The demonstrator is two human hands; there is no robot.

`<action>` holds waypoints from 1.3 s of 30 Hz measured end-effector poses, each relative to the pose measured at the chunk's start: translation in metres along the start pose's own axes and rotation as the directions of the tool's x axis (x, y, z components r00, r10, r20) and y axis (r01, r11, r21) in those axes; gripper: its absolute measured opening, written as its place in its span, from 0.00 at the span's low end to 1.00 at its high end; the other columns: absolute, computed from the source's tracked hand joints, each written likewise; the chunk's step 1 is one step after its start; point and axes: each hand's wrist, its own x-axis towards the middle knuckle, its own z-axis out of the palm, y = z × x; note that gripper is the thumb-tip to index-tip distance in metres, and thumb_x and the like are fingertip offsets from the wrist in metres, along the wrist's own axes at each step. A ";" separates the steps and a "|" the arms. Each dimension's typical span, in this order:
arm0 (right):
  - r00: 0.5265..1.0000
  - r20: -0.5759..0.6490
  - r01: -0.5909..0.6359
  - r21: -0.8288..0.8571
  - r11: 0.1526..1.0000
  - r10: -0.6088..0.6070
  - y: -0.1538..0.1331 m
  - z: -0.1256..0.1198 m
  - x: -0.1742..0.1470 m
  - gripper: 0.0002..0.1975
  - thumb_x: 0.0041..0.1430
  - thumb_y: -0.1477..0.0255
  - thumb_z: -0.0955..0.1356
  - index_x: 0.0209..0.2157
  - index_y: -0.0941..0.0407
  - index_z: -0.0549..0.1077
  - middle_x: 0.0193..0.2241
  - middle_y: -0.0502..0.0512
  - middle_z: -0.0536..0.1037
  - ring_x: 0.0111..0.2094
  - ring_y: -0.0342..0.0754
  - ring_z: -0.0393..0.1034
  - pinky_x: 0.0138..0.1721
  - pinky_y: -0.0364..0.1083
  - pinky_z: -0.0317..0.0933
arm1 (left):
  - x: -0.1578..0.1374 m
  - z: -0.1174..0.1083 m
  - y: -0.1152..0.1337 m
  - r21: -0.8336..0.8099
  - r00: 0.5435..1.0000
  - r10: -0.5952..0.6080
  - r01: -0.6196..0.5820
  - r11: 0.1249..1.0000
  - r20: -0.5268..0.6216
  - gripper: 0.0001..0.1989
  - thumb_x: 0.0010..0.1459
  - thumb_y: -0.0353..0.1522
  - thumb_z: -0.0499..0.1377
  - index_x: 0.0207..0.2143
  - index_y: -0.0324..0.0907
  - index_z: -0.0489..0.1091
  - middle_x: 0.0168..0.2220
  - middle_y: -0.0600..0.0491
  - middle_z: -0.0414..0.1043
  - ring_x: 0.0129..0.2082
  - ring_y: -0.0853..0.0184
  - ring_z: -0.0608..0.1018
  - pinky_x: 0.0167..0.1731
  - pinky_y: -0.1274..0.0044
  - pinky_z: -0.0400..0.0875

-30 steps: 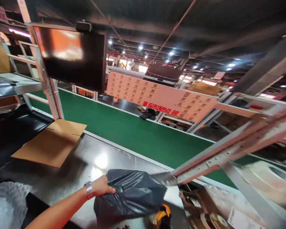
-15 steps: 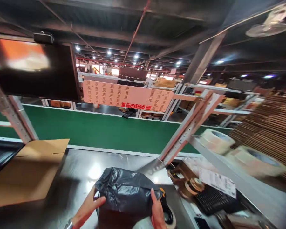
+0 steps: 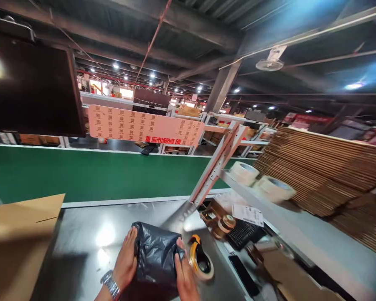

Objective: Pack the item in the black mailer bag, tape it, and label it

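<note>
Readable text is thin here. The long pink banner (image 3: pixel 146 127) hung beyond the green conveyor belt (image 3: pixel 90 173) carries a row of red Chinese characters along its lower right edge; they look like 重庆市场热点, but blur makes that uncertain (last character or two not legible). The rest of the banner is a grid of small dark QR-style squares with tiny captions, too small to read. The white printed label (image 3: pixel 247 214) lying by the black keyboard (image 3: pixel 242 234) shows fine print and barcode-like lines, unreadable. Nothing else carries legible text.
</note>
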 end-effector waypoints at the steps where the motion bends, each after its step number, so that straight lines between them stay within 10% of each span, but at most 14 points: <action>1: 1.000 0.008 -0.005 -0.021 1.000 0.006 -0.005 0.006 -0.005 0.34 0.79 0.52 0.56 0.77 0.53 0.65 0.76 0.61 0.68 0.76 0.63 0.62 0.77 0.67 0.61 | 0.000 0.000 -0.001 0.100 0.999 0.028 -0.033 0.994 0.045 0.44 0.58 0.21 0.51 0.78 0.36 0.59 0.81 0.41 0.52 0.81 0.52 0.57 0.81 0.57 0.51; 8: 0.983 0.125 0.167 -0.325 0.931 -0.132 -0.021 0.022 -0.010 0.31 0.79 0.61 0.58 0.74 0.61 0.67 0.77 0.70 0.59 0.78 0.71 0.54 0.74 0.75 0.60 | 0.005 0.009 0.011 0.487 0.995 0.059 -0.090 0.869 0.077 0.39 0.62 0.16 0.46 0.74 0.34 0.67 0.77 0.36 0.60 0.79 0.48 0.61 0.78 0.49 0.59; 16: 0.858 0.459 0.351 -0.198 0.915 -0.230 -0.056 -0.011 0.023 0.48 0.74 0.50 0.67 0.81 0.55 0.44 0.82 0.66 0.39 0.82 0.70 0.38 0.78 0.74 0.49 | 0.001 -0.005 0.020 0.328 0.995 0.004 -0.036 0.944 0.098 0.44 0.55 0.18 0.50 0.76 0.37 0.65 0.80 0.40 0.55 0.81 0.50 0.57 0.80 0.49 0.53; 20: 0.804 0.506 0.412 -0.093 0.906 -0.313 -0.063 -0.005 0.043 0.42 0.75 0.58 0.67 0.81 0.54 0.49 0.81 0.64 0.53 0.81 0.65 0.47 0.79 0.71 0.52 | 0.003 -0.017 0.032 -0.025 0.987 -0.133 0.131 0.991 -0.086 0.35 0.66 0.29 0.52 0.75 0.38 0.65 0.80 0.42 0.59 0.81 0.53 0.60 0.81 0.56 0.52; 26: 0.840 0.349 0.430 0.039 0.902 -0.415 -0.061 -0.006 0.048 0.14 0.75 0.71 0.66 0.53 0.51 0.83 0.55 0.60 0.84 0.59 0.59 0.79 0.66 0.63 0.74 | 0.000 -0.039 0.057 -0.315 0.806 -0.551 0.477 0.821 -0.215 0.37 0.71 0.48 0.53 0.73 0.36 0.63 0.78 0.36 0.62 0.81 0.51 0.59 0.81 0.58 0.51; 31: 0.840 0.277 0.474 0.042 0.879 -0.467 -0.064 -0.003 0.049 0.15 0.78 0.72 0.61 0.41 0.51 0.78 0.42 0.55 0.83 0.43 0.55 0.79 0.45 0.55 0.78 | -0.012 -0.040 0.070 -0.203 0.898 -0.409 0.375 0.904 -0.161 0.34 0.69 0.48 0.56 0.70 0.38 0.69 0.71 0.37 0.73 0.74 0.50 0.72 0.77 0.59 0.61; 39: 0.783 0.223 0.618 -0.165 0.769 -0.581 -0.049 0.026 0.049 0.18 0.78 0.73 0.57 0.44 0.53 0.78 0.43 0.60 0.84 0.44 0.58 0.80 0.50 0.59 0.76 | -0.005 0.001 0.057 0.406 0.980 -0.190 0.195 0.893 -0.055 0.42 0.58 0.20 0.49 0.76 0.32 0.63 0.80 0.38 0.58 0.81 0.50 0.58 0.80 0.55 0.55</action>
